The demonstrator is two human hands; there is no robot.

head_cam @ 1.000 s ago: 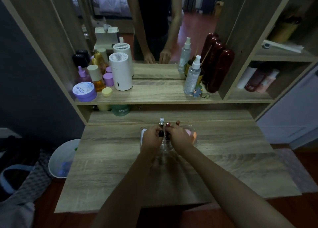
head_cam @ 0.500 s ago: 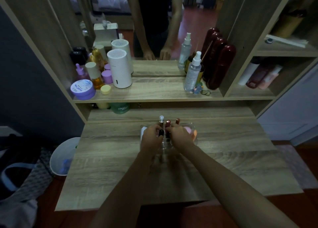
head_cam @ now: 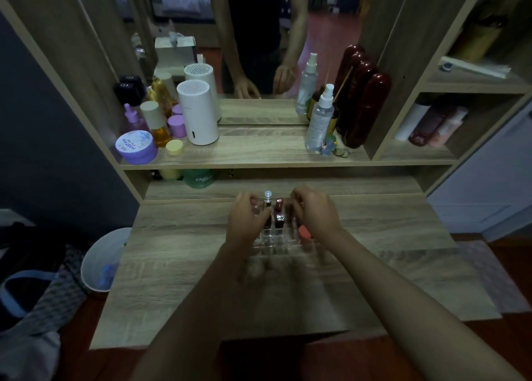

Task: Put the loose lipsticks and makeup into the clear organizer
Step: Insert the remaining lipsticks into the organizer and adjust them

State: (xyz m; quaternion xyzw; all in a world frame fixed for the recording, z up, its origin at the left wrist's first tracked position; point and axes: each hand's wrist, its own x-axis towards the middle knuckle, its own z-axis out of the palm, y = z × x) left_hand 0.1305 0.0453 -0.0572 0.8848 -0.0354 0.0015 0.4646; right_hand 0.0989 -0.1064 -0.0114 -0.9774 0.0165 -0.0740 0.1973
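The clear organizer [head_cam: 273, 244] sits on the wooden desk [head_cam: 178, 265], towards the back at the middle. A dark lipstick with a clear faceted cap [head_cam: 268, 200] and a red lipstick [head_cam: 278, 215] stand upright in it, side by side. A coral-capped item [head_cam: 303, 232] stands at its right front. My left hand [head_cam: 246, 222] curls at the organizer's left side, its thumb and fingers against the dark lipstick. My right hand [head_cam: 315, 212] curls over the organizer's back right part and hides what is under its fingers.
A shelf [head_cam: 259, 156] above the desk carries a white cylinder [head_cam: 197, 115], purple jars [head_cam: 136, 147], spray bottles [head_cam: 319, 121] and dark red bottles [head_cam: 365, 104], with a mirror behind them. A white bin [head_cam: 100, 259] stands on the floor to the left of the desk.
My hands, close together over the lipsticks before, have moved apart. The red lipstick now shows between them.
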